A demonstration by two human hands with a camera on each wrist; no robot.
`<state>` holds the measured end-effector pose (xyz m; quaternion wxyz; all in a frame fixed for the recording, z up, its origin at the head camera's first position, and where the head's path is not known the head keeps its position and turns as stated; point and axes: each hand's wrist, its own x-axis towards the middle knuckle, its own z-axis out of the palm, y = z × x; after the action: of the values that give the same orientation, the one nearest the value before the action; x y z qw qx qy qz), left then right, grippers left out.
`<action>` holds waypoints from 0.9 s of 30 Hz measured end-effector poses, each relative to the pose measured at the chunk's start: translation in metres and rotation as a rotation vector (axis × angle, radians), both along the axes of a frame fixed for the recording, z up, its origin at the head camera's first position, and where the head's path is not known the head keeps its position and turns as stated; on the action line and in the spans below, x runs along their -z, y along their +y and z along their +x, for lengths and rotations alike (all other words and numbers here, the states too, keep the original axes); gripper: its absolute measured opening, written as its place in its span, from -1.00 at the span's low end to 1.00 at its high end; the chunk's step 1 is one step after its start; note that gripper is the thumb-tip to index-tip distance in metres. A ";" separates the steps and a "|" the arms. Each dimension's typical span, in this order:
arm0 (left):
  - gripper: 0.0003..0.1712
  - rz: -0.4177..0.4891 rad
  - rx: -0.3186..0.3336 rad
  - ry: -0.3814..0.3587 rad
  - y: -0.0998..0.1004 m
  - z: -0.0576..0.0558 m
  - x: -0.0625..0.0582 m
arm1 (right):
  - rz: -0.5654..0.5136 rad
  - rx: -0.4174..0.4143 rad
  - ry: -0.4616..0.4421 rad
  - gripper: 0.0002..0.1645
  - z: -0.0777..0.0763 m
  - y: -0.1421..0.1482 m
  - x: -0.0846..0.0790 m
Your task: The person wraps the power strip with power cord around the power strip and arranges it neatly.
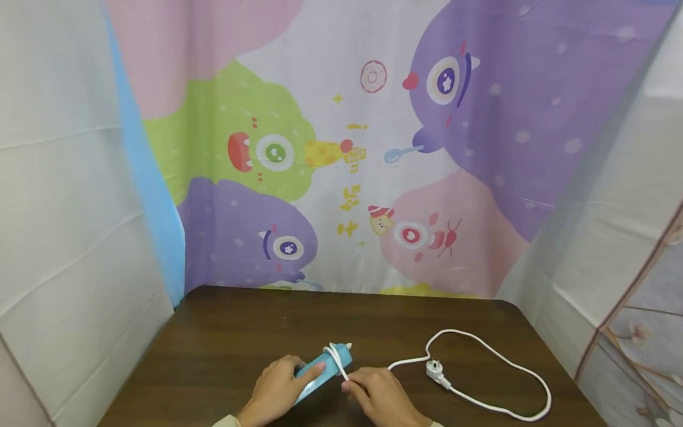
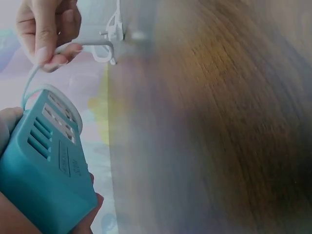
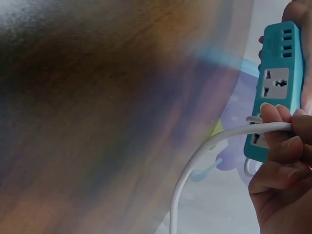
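Observation:
My left hand (image 1: 275, 388) grips a light blue power strip (image 1: 320, 372), thumb along its near face. White sockets and dark slots show on the strip (image 2: 51, 151) in the left wrist view. Near its far end a white cord (image 1: 334, 357) is looped around the body. Just right of the strip, my right hand (image 1: 381, 396) pinches that cord between thumb and fingers. In the right wrist view the cord (image 3: 195, 156) runs out of the pinch and bends downward. Its white plug (image 1: 434, 369), prongs showing, lies on the table to the right.
The slack cord (image 1: 512, 363) curves in a wide loop over the right side of the dark brown wooden table (image 1: 240, 320). Behind the table hangs a curtain (image 1: 341, 178) with cartoon monsters. Pale fabric panels (image 1: 69, 196) stand at both sides.

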<state>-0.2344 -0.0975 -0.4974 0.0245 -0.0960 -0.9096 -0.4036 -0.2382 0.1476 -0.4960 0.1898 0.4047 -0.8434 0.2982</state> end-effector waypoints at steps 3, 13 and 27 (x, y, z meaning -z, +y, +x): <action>-0.23 0.053 0.027 -0.029 0.001 0.001 -0.001 | -0.016 -0.018 -0.004 -0.74 0.000 0.001 0.001; -0.27 0.219 0.037 -0.146 0.003 0.007 -0.005 | -0.066 -0.077 0.004 -0.92 -0.002 0.002 0.004; -0.32 0.431 0.057 -0.213 0.004 0.010 -0.010 | -0.075 -0.072 0.038 -0.95 -0.001 0.003 0.008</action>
<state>-0.2245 -0.0933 -0.4876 -0.0631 -0.0709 -0.7967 -0.5969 -0.2390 0.1506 -0.5044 0.2098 0.4330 -0.8128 0.3284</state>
